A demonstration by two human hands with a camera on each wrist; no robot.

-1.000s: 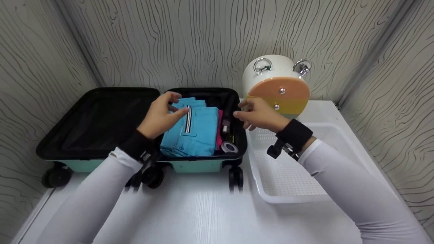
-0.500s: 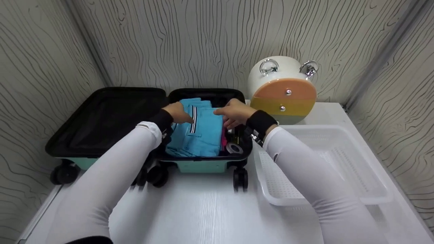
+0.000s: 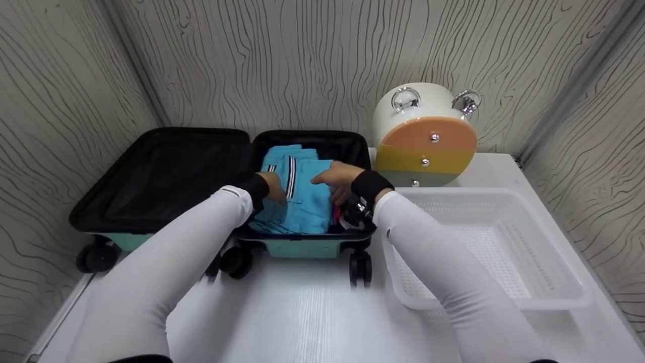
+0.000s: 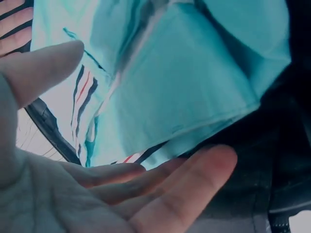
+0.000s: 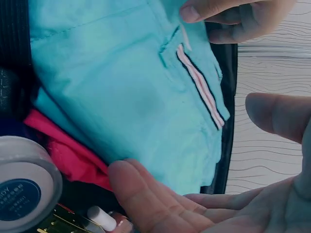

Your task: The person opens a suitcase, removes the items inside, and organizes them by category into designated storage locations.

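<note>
1. Both hands have come down into the suitcase (image 3: pixel 302 242) since a second ago; the right hand (image 3: pixel 336 180), then up near the round drawer box (image 3: pixel 426 141), now lies on the clothes.
2. Left hand (image 3: pixel 272 187) rests at the left edge of the folded blue shirt (image 3: pixel 307 201); fingers (image 4: pixel 194 179) straight and slightly apart, thumb raised, gripping nothing.
3. Right hand sits on the shirt's right side; fingers (image 5: pixel 141 194) relaxed and apart, the shirt just past the fingertips.
4. Shirt lies in the right half of the open suitcase, between the two hands, its striped collar (image 3: pixel 291 176) between them.
5. Pink garment (image 5: pixel 73 155) shows under the shirt, just beside the right fingers; round tin (image 5: pixel 22 187) and small white stick (image 5: pixel 102 217) near them.
6. Left suitcase half (image 3: pixel 161 176) lies open, left of the left fingers.
7. White basket (image 3: pixel 554 292) stands on the counter (image 3: pixel 302 317), right of the right arm.
</note>
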